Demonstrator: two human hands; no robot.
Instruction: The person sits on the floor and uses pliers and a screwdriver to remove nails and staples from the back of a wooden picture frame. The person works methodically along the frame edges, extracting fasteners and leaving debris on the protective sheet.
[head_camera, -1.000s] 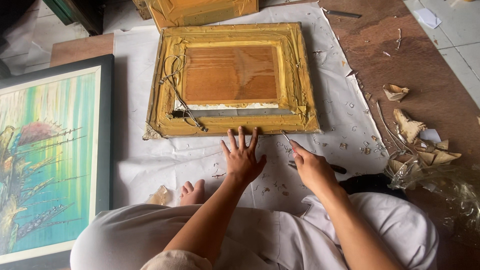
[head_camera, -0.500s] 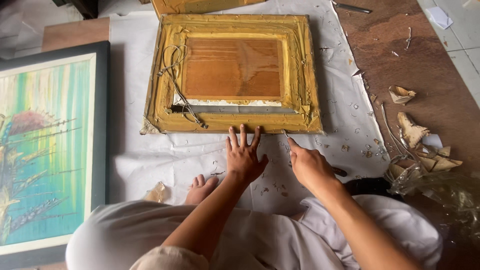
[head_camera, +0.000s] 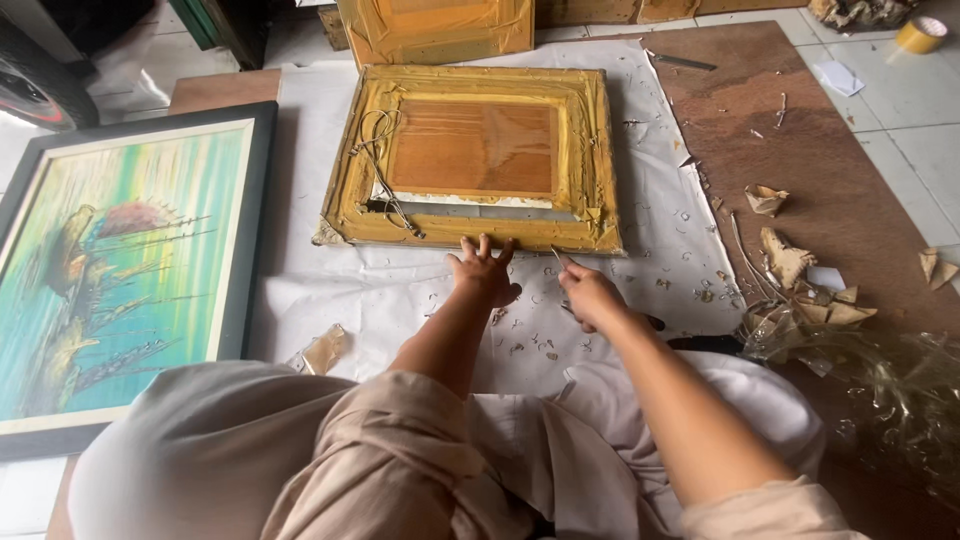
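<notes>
Two bare hands work at the near edge of a face-down, yellow-taped wooden picture frame (head_camera: 470, 155) lying on a white paper sheet (head_camera: 400, 290) on the floor. At nine o'clock, a dark-framed painting in green and blue (head_camera: 110, 265) lies well apart. The left hand (head_camera: 485, 275) is open, fingers spread, fingertips touching the frame's bottom rail. Just beside it at three o'clock, the right hand (head_camera: 590, 297) is closed around a thin metal tool (head_camera: 556, 256), its tip near the rail. Farther right, torn brown paper scraps (head_camera: 800, 280) litter a brown board (head_camera: 820, 170).
</notes>
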